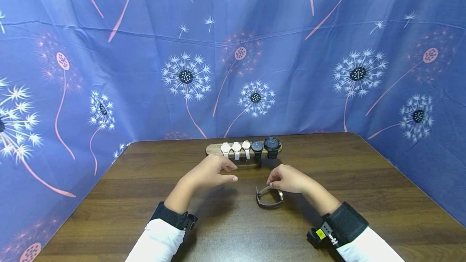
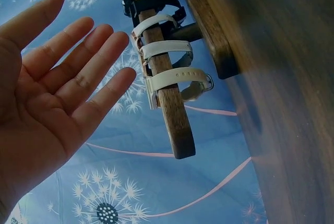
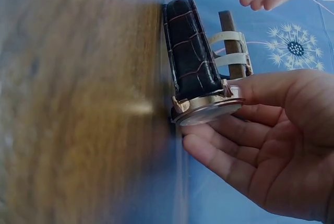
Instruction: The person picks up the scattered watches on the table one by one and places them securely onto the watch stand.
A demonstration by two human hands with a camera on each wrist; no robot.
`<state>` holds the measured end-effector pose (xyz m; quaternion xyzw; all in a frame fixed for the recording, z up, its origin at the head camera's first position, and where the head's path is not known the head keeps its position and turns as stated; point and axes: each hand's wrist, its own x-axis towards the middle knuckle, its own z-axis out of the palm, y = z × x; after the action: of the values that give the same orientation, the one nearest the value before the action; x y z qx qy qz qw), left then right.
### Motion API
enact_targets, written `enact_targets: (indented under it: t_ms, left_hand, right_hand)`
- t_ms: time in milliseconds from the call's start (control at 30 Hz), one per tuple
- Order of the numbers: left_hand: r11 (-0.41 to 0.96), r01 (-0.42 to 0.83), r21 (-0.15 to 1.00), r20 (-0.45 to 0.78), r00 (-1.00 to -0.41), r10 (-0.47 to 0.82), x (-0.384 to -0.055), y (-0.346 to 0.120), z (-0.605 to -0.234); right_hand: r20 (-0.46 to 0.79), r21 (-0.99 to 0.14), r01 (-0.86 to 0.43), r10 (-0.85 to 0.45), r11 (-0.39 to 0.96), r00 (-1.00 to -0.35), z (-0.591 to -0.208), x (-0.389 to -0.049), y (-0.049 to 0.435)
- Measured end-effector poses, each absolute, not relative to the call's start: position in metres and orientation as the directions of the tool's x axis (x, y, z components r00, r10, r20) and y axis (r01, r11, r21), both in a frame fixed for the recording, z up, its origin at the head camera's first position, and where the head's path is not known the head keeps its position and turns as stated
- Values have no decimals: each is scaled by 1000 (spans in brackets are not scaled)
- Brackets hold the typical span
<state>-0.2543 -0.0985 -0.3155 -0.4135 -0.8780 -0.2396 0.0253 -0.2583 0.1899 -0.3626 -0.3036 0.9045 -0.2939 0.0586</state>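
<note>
My right hand (image 1: pixel 289 179) pinches a wristwatch (image 1: pixel 270 205) at its near right side on the wooden table. The watch has a dark brown, crocodile-patterned strap (image 3: pixel 190 51) and a rose-gold case (image 3: pixel 209 110); in the right wrist view the thumb and fingers lie behind the case, so their exact contact is partly hidden. My left hand (image 2: pixel 62 88) hovers above the table with fingers extended, holding nothing. Beyond it stands a wooden watch stand (image 2: pixel 176 130) carrying three watches with white straps (image 2: pixel 169 78) and two black watches (image 1: pixel 271 145).
The brown wooden table (image 1: pixel 145 189) reaches back to a blue cloth (image 1: pixel 138 72) printed with dandelions. The watch stand is near the table's far edge, its base (image 2: pixel 214 31) resting on the wood. Both wrists wear black bands.
</note>
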Motion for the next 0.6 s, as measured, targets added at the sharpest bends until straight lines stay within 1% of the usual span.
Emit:
enact_targets:
  t_ms: [200, 433, 533, 600]
  left_hand:
    - [535, 736, 415, 241, -656, 715, -254, -99, -317]
    - [535, 752, 385, 259, -645, 719, -253, -98, -317]
    - [535, 747, 395, 261, -650, 714, -254, -96, -317]
    - [545, 732, 408, 269, -667, 695, -254, -95, -317]
  right_hand:
    - [102, -580, -530, -590, 619, -801, -361, -256, 188]
    - [169, -609, -536, -564, 585, -808, -356, -252, 184]
    - [205, -602, -535, -533, 593, -821, -351, -251, 181]
    - [233, -591, -535, -508, 603, -829, -346, -250, 178]
